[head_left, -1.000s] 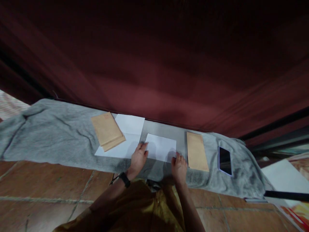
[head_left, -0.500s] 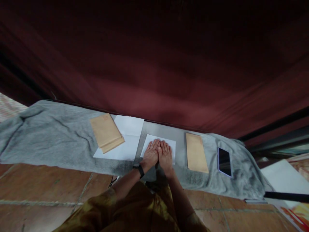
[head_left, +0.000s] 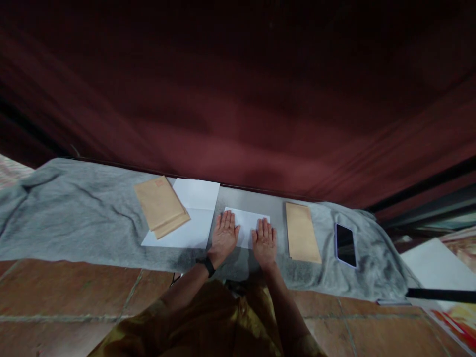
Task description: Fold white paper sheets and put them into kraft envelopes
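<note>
A small white sheet, seemingly folded paper (head_left: 245, 229), lies on the grey cloth in front of me. My left hand (head_left: 224, 234) rests flat on its left end, fingers stretched out, a dark band on the wrist. On its right end my right hand (head_left: 265, 242) lies palm down with the fingers extended. Neither hand grips anything. Left of them is a larger white paper (head_left: 197, 223) with a crease across it, partly covered by brown envelopes (head_left: 159, 201). More brown envelopes (head_left: 302, 233) lie to the right of my right hand.
A phone (head_left: 345, 245) with a purple edge lies on the grey cloth (head_left: 92, 213) at the right. Behind the cloth rises a dark red surface (head_left: 238, 148). Tiled floor (head_left: 74, 292) shows in front. White board or paper (head_left: 439, 265) is at the far right.
My hands, side by side at the middle of the small white sheet before, have moved apart to its left and right ends. The view has shifted slightly.
</note>
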A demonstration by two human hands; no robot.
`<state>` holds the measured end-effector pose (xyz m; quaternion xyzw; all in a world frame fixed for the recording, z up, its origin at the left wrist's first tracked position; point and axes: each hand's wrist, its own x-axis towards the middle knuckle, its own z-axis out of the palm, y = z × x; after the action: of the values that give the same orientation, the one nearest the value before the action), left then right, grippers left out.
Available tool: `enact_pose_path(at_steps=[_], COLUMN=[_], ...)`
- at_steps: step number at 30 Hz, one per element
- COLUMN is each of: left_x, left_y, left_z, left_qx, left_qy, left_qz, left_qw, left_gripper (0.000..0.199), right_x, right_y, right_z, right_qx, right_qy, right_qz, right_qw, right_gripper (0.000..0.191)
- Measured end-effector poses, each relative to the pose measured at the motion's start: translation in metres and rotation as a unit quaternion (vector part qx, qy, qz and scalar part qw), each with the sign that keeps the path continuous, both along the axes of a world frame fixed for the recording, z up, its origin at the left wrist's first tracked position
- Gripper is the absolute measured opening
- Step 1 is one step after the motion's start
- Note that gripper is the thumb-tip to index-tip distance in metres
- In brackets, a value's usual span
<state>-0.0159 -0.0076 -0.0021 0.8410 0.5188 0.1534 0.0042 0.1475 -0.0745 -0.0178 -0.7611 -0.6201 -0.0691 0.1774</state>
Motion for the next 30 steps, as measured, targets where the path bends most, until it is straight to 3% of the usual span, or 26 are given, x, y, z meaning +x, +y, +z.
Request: enact_pose_path(at_steps=[5, 9, 15, 19, 23, 30], left_x=[0.016, 0.017, 0.013, 0.011, 0.004, -0.003], left_y=[0.0, 0.002, 0.004, 0.006, 0.013, 0.022], left_z=[-0.004, -0.009, -0.014, -0.009, -0.005, -0.007], left_qx=[-0.008, -0.016, -0.023, -0.032, -0.023, -0.019], left_qy=[-0.011, -0.003, 0.026, 0.019, -0.002, -0.006], left_qz=[-0.08, -0.083, -0.108, -0.089, -0.032, 0.002], left_qw=[0.997, 0.996, 0.994, 0.995, 0.999, 1.0], left_gripper=[0.054, 0.055, 0.064, 0.061, 0.058, 0.062], right_x=[0.001, -0.006, -0.033, -0.032, -0.017, 0.003], right_y=[0.0, 0.014, 0.041, 0.041, 0.036, 0.022], right_z=[0.0, 0.009, 0.015, 0.011, 0.008, 0.002], right_qx=[-0.008, -0.019, -0.052, -0.053, -0.033, 0.011], right_qy=[-0.004, 0.008, 0.049, 0.04, 0.019, 0.003], right_qz=[-0.001, -0.002, 0.088, 0.078, 0.067, 0.0], right_qw=[1.0, 1.0, 0.994, 0.995, 0.997, 1.0], right_gripper=[0.056, 0.05, 0.049, 0.048, 0.049, 0.054])
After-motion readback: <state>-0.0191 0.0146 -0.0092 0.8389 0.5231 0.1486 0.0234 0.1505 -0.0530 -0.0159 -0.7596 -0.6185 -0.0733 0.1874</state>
